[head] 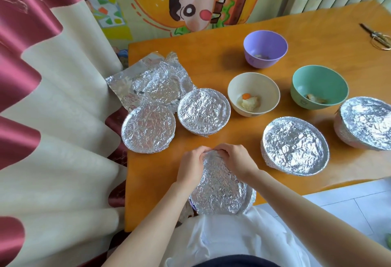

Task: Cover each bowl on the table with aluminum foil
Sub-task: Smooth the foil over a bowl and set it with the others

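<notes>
A foil-covered bowl (222,188) stands at the table's near edge. My left hand (191,166) and my right hand (236,158) grip the foil at its far rim, fingers curled over the edge. Several other foil-covered bowls stand around: one at the left (148,128), one beside it (203,111), one at the right (295,145) and one at the far right (366,122). Three bowls stand uncovered with food scraps inside: a purple bowl (265,48), a cream bowl (254,94) and a green bowl (319,86). Loose foil sheets (154,78) lie at the back left.
Scissors (377,36) lie at the table's far right corner. The orange table (211,55) meets a red and cream curtain (53,108) on the left. A cartoon poster (190,2) hangs behind. White floor tiles (349,203) show at the right.
</notes>
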### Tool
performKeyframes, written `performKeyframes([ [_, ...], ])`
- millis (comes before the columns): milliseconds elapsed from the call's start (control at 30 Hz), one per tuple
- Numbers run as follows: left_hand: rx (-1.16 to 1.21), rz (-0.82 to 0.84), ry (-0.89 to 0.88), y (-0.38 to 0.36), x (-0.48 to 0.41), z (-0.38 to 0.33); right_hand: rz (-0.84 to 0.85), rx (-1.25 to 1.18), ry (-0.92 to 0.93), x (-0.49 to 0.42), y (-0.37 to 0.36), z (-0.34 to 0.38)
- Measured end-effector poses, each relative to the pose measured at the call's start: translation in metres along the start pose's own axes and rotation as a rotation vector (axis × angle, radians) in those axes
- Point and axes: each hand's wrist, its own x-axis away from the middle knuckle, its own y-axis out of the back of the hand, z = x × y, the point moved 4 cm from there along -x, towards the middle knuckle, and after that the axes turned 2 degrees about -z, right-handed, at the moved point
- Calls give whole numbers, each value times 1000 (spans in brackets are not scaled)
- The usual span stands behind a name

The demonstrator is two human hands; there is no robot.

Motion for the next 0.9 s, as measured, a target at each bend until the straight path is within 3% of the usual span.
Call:
performKeyframes([
  [233,59,50,-2,6,-14,-2,-70,46,-19,-10,3,-6],
  [367,4,-4,24,11,-14,3,-127,30,-59,-10,14,-16],
  [633,-46,-80,76,4,-8,7,-1,71,36,-19,16,-3],
  [900,-127,-16,36,5,-21,-3,-75,66,-42,-14,12,-7],
])
